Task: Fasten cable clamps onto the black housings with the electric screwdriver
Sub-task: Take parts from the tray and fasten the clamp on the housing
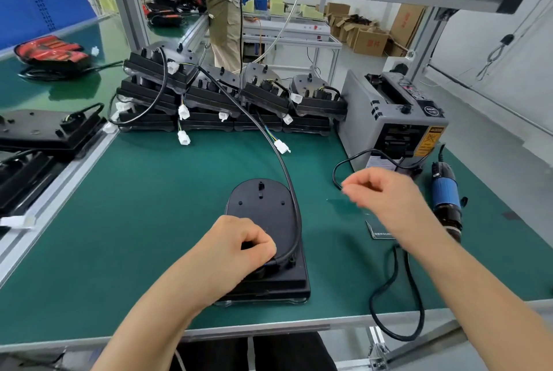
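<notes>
A grey machine [389, 119] with a yellow warning label sits at two o'clock on the green mat [149, 206]. Cardboard boxes [368, 41] pile up at one o'clock. A person [223, 29] stands at twelve, red-and-black parts [51, 51] lie at ten, and a small dark card [380, 230] lies at four.

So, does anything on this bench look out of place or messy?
Nothing looks damaged. The stacked housings at the back lean unevenly with white connectors dangling, and a black cord loops off the bench's front edge on the right, where it might snag.
</notes>
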